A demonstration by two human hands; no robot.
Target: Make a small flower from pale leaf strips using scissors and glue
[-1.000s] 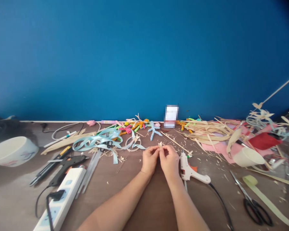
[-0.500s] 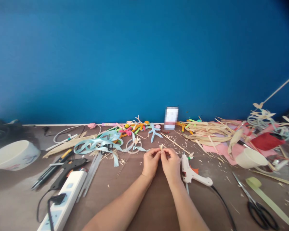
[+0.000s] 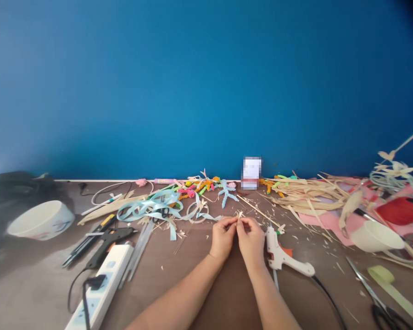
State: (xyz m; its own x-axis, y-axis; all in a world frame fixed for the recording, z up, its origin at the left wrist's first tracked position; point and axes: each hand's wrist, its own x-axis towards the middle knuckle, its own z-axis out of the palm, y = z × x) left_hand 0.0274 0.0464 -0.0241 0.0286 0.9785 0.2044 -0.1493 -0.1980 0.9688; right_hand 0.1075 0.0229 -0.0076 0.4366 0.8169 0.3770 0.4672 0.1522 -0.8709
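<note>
Near the middle of the table, my left hand (image 3: pixel 223 236) and my right hand (image 3: pixel 250 236) meet with fingertips pinched together. Between them they hold a small pale husk piece (image 3: pixel 240 214), its frayed tip poking up above the fingers; the rest of it is hidden. Just right of my right hand lies a white hot glue gun (image 3: pixel 278 252) on its side, its nozzle pointing away from me. Behind my hands is a light blue pipe-cleaner shape (image 3: pixel 227 192). Light blue ribbon (image 3: pixel 151 206) lies in loops to the left.
At left are a white bowl (image 3: pixel 41 220), a black glue gun (image 3: pixel 110 243), clear glue sticks (image 3: pixel 137 252) and a power strip (image 3: pixel 106 284). On the right lie dried husk strips (image 3: pixel 309 192), a white cup (image 3: pixel 376 236), scissors (image 3: pixel 368 284) and pale green ribbon (image 3: pixel 395 288).
The whole scene has shifted slightly right in view as the head turned a little. Both hands keep their pinch on the small husk piece.
</note>
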